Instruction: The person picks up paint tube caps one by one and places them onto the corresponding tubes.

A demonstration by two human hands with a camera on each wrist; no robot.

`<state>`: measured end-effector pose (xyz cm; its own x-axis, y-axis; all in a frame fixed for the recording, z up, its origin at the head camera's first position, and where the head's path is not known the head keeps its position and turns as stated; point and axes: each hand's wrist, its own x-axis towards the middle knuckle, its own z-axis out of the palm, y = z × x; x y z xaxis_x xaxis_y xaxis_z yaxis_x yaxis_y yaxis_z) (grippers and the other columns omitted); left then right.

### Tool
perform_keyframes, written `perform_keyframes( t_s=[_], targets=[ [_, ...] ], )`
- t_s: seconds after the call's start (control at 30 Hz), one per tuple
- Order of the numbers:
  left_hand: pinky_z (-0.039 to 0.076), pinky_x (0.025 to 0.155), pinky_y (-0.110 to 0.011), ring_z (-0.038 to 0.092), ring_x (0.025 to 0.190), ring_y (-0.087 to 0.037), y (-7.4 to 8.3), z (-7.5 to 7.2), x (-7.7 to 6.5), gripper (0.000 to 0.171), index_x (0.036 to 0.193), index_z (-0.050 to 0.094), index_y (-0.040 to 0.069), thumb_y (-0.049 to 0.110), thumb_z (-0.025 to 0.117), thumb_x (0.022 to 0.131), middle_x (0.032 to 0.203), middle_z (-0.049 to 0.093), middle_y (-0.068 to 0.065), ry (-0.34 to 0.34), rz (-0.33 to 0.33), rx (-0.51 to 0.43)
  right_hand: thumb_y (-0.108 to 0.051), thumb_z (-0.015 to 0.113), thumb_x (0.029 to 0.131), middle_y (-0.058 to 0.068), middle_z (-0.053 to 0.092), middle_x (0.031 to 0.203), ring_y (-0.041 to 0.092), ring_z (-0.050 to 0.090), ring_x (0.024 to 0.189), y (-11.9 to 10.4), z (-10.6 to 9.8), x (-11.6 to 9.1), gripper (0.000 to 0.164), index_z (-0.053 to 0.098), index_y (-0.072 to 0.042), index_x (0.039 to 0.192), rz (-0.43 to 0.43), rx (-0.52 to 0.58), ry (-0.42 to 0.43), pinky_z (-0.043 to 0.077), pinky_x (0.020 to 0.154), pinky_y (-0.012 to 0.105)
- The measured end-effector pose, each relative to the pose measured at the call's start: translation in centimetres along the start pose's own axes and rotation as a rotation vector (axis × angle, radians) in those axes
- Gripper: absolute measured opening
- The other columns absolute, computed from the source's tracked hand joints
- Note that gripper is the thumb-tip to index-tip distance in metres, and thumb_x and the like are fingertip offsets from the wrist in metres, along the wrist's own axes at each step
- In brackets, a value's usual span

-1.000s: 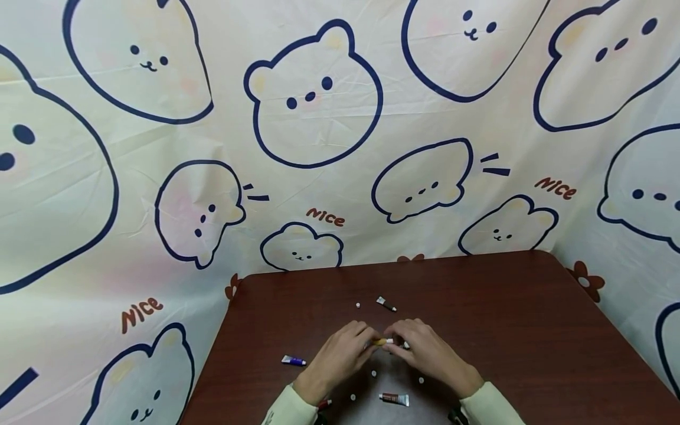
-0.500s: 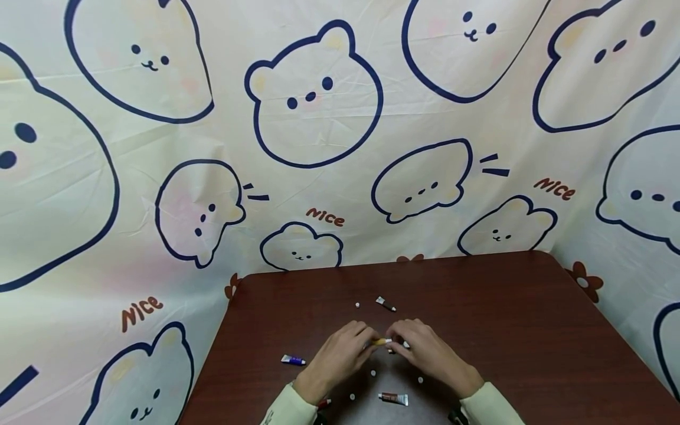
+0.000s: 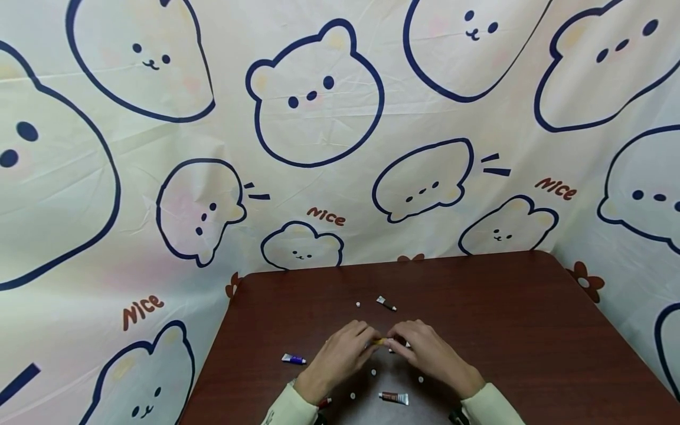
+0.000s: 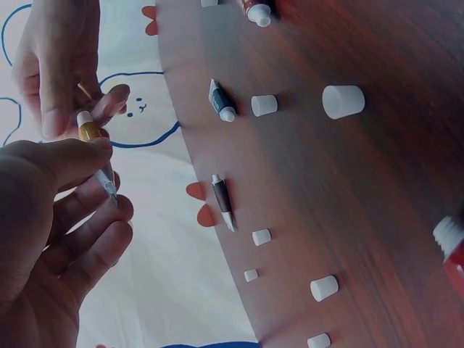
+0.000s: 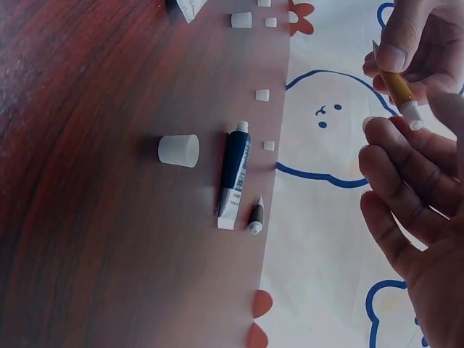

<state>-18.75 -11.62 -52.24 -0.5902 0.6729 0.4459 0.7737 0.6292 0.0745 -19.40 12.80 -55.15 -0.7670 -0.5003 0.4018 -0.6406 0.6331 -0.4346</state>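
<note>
A small yellow paint tube (image 5: 399, 88) with a white end is pinched between thumb and fingers of my left hand (image 3: 340, 353). In the left wrist view the yellow tube's flat tail points toward the curled fingers. My right hand (image 3: 431, 357) is around the white end (image 5: 411, 116), its fingers loosely bent. Both wrist views show that end uncovered between the right thumb and fingertips; whether they touch it is hard to tell. A dark blue paint tube (image 5: 235, 174) lies on the table near the right hand, mostly hidden in the head view.
On the brown table (image 3: 520, 330) lie a purple tube (image 3: 294, 359), a black tube (image 3: 386, 304), a brown tube (image 3: 394, 398) and a partly hidden red tube (image 3: 325, 404). Several small white caps (image 3: 373, 372) are scattered around the hands. A printed cloth (image 3: 313, 130) hangs behind.
The right thumb and fingers have closed in slightly on the yellow tube's white end, which shows less in the head view. The left hand stays put.
</note>
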Motion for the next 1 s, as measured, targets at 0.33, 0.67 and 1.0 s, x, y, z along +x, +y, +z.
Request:
perform_keyframes(
  t_s=[0.33, 0.67, 1.0],
  targets=[
    [0.056, 0.079, -0.02, 0.064, 0.093, -0.004, 0.07, 0.11, 0.04, 0.02, 0.114, 0.073, 0.022, 0.022, 0.085, 0.098, 0.105, 0.071, 0.011, -0.011, 0.006, 0.008, -0.026, 0.082, 0.1, -0.019, 0.067, 0.093, -0.006, 0.058, 0.082, 0.33, -0.14, -0.35, 0.015, 0.073, -0.024, 0.111, -0.02, 0.008, 0.011, 0.053, 0.076, 0.028],
    [0.055, 0.078, -0.019, 0.064, 0.093, -0.004, 0.15, 0.15, 0.15, 0.019, 0.114, 0.073, 0.022, 0.022, 0.084, 0.099, 0.105, 0.071, 0.011, -0.029, 0.0, -0.006, -0.028, 0.073, 0.107, -0.018, 0.069, 0.096, -0.003, 0.059, 0.085, 0.12, -0.27, -0.57, 0.006, 0.075, -0.023, 0.109, 0.01, -0.004, -0.025, 0.054, 0.079, 0.03],
    [0.055, 0.079, -0.02, 0.064, 0.093, -0.004, 0.12, 0.17, 0.18, 0.017, 0.114, 0.073, 0.023, 0.023, 0.083, 0.099, 0.105, 0.071, 0.012, -0.011, 0.021, -0.014, -0.04, 0.063, 0.111, -0.022, 0.067, 0.093, -0.007, 0.056, 0.083, 0.02, -0.22, -0.59, 0.023, 0.077, -0.023, 0.105, 0.03, 0.01, -0.033, 0.054, 0.079, 0.032]
  ],
)
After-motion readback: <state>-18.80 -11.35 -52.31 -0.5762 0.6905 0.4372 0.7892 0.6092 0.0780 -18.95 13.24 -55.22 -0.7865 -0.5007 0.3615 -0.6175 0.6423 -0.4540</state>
